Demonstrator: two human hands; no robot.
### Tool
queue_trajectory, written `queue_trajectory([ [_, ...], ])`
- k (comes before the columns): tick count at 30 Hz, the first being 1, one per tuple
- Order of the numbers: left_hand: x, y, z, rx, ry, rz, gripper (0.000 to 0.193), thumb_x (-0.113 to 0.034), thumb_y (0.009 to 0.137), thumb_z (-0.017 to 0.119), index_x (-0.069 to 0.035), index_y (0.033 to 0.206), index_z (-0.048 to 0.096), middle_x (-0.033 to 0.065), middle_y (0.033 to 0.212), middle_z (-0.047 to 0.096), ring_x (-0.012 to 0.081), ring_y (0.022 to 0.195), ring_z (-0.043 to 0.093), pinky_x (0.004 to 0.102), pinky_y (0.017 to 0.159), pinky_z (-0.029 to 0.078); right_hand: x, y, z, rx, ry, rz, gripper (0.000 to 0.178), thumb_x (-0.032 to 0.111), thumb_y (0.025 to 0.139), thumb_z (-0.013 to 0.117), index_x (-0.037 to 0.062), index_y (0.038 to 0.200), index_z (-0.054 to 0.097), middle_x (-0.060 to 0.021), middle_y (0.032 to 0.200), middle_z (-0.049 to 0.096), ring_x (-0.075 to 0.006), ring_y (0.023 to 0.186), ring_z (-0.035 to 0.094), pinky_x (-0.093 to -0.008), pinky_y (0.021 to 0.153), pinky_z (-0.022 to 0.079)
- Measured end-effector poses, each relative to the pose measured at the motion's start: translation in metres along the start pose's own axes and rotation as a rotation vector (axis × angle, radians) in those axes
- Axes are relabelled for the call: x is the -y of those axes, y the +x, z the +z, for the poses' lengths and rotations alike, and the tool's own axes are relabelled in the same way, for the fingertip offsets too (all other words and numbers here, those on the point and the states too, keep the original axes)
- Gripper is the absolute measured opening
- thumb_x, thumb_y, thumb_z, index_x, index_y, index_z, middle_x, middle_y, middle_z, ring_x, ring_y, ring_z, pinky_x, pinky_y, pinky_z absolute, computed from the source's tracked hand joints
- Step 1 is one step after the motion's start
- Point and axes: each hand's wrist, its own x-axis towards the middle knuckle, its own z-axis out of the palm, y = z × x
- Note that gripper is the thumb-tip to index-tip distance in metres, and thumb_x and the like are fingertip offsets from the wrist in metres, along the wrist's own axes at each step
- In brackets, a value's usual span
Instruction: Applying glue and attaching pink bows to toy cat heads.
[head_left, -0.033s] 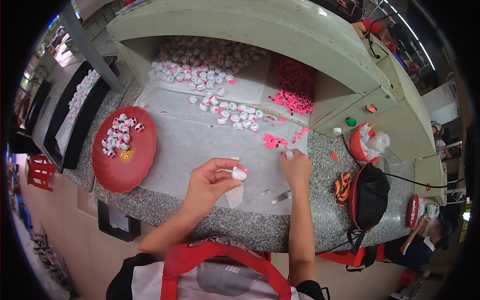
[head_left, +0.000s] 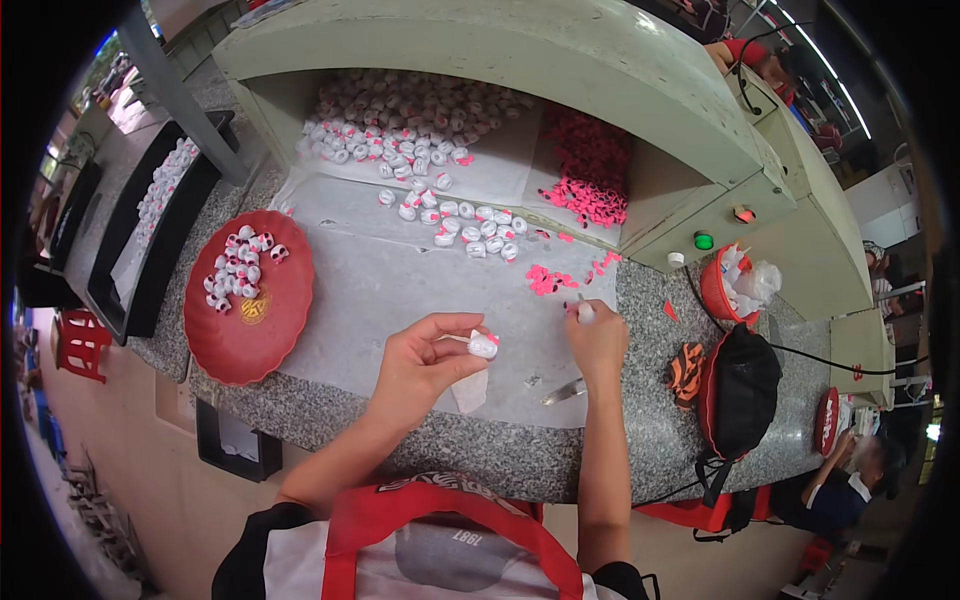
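Observation:
Between the thumb and fingers of my left hand (head_left: 420, 362) is a small white rounded piece (head_left: 483, 346) with a pink bit on its upper edge. My right hand (head_left: 600, 345) is closed on a small whitish object (head_left: 586, 313), perhaps a tool's end; its kind is unclear. That hand is just below a scatter of pink pieces (head_left: 545, 281) on the white paper (head_left: 360, 285). Several similar white pieces (head_left: 488, 230) lie farther back. Under my left hand lies a folded white cloth or paper (head_left: 470, 393). A metal blade-like tool (head_left: 563, 393) is beside my right wrist.
A pale green cabinet (head_left: 480, 45) overhangs the piles of white and pink pieces. To the left is a red plate (head_left: 205, 335) holding white pieces with dark marks. On the right are a red basket (head_left: 712, 292), an orange-black cloth (head_left: 685, 375) and a black bag (head_left: 742, 385).
My right hand has drawn back slightly from the pink pieces, with the whitish object now turned more upright. My left hand has shifted slightly to the right with the white piece.

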Motion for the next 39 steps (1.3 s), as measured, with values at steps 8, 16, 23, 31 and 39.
queue_trajectory([
  [8, -0.003, -0.002, 0.011, 0.003, -0.008, 0.18, 0.029, 0.011, 0.075, 0.055, 0.004, 0.103, 0.052, 0.0111, 0.098, 0.057, 0.0133, 0.088, 0.057, 0.0239, 0.076, 0.048, 0.087, -0.065, -0.065, 0.369, 1.007, -0.131, 0.008, -0.002, 0.07, 0.063, -0.0012, 0.078, 0.061, -0.0035, 0.069, 0.059, -0.0069, 0.057, 0.054, -0.0177, 0.048, 0.044],
  [16, -0.012, -0.012, 0.003, 0.082, 0.068, 0.266, 0.028, 0.014, 0.073, 0.055, 0.005, 0.099, 0.055, 0.0149, 0.11, 0.049, 0.0183, 0.097, 0.054, 0.0269, 0.08, 0.048, 0.094, -0.076, -0.063, 0.274, 1.009, 0.031, 0.011, -0.003, 0.069, 0.066, -0.0013, 0.078, 0.06, -0.0045, 0.072, 0.059, -0.0067, 0.061, 0.054, -0.0177, 0.051, 0.045],
  [23, -0.011, -0.01, 0.009, 0.111, 0.003, 0.237, 0.025, 0.01, 0.076, 0.054, 0.005, 0.101, 0.056, 0.0131, 0.103, 0.054, 0.0171, 0.096, 0.054, 0.0262, 0.081, 0.046, 0.091, -0.079, -0.062, 0.145, 0.966, -0.149, 0.017, -0.006, 0.066, 0.066, -0.0016, 0.082, 0.061, -0.0044, 0.075, 0.058, -0.008, 0.068, 0.054, -0.019, 0.06, 0.042],
  [31, 0.007, 0.004, 0.015, 0.015, -0.001, 0.074, 0.023, 0.003, 0.079, 0.054, 0.005, 0.102, 0.055, 0.0125, 0.094, 0.059, 0.017, 0.089, 0.057, 0.0291, 0.079, 0.046, 0.071, -0.064, -0.046, 0.242, 0.965, -0.118, 0.017, -0.007, 0.067, 0.065, -0.0018, 0.082, 0.061, -0.0059, 0.077, 0.056, -0.0075, 0.065, 0.052, -0.0188, 0.056, 0.04],
  [39, 0.0, 0.002, 0.003, -0.017, -0.098, -0.085, 0.028, 0.001, 0.077, 0.059, 0.003, 0.104, 0.051, 0.0102, 0.084, 0.06, 0.016, 0.084, 0.059, 0.0251, 0.071, 0.049, 0.077, -0.069, -0.037, 0.131, 0.998, -0.393, 0.02, -0.007, 0.066, 0.066, -0.0011, 0.084, 0.06, -0.0101, 0.085, 0.057, -0.0117, 0.069, 0.055, -0.0208, 0.058, 0.044],
])
